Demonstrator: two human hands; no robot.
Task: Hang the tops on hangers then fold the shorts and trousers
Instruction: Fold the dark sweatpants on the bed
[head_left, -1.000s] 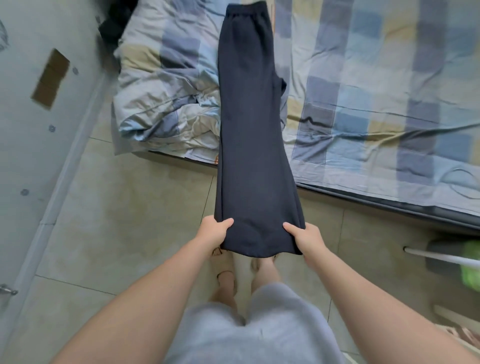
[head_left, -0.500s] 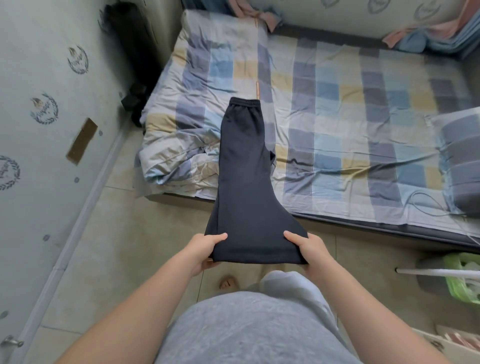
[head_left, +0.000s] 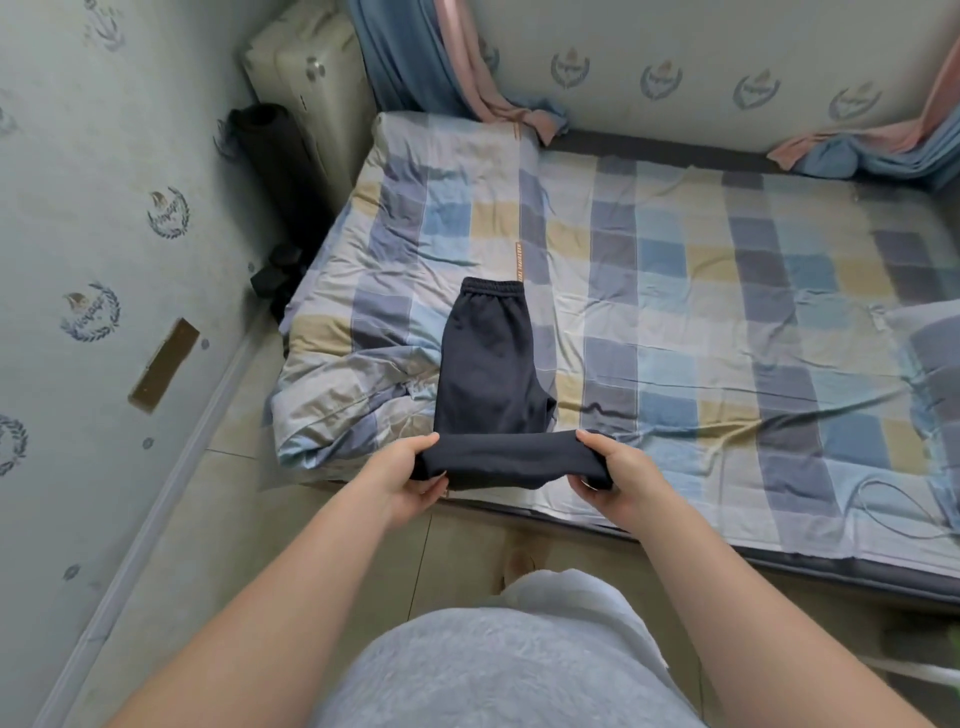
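A: How far along is this, would you say?

B: Partway through the folding, I'd judge. The dark navy trousers (head_left: 485, 364) lie on the bed (head_left: 727, 312), leg laid on leg in one long strip, so the lengthwise fold looks done. The crosswise fold is the step in hand.

A: And the tops, the hangers, the shorts?

B: None that I can see from here. Whether the tops are hung I can't say, and nothing on the bed shows it.

A: Where does the garment sit against the grip?

B: The waistband (head_left: 491, 286) rests flat on the bed, at the end farthest from the person. The hem (head_left: 506, 460) is lifted off the covers and stretched in a band between the two hands, above the bed's near edge. The left hand (head_left: 410, 473) has its grip clamped on the left corner of the hem, thumb on top and fingers curled beneath. The right hand (head_left: 610, 475) pinches the right corner the same way.

A: So both grips are closed on cloth?

B: Both, one at each corner, with the fabric taut between them.

A: What's left for this pair?

B: I'd guess the hem goes over to the waistband, then perhaps one more fold. Soft cloth sags in the middle, so the corners want to land level.
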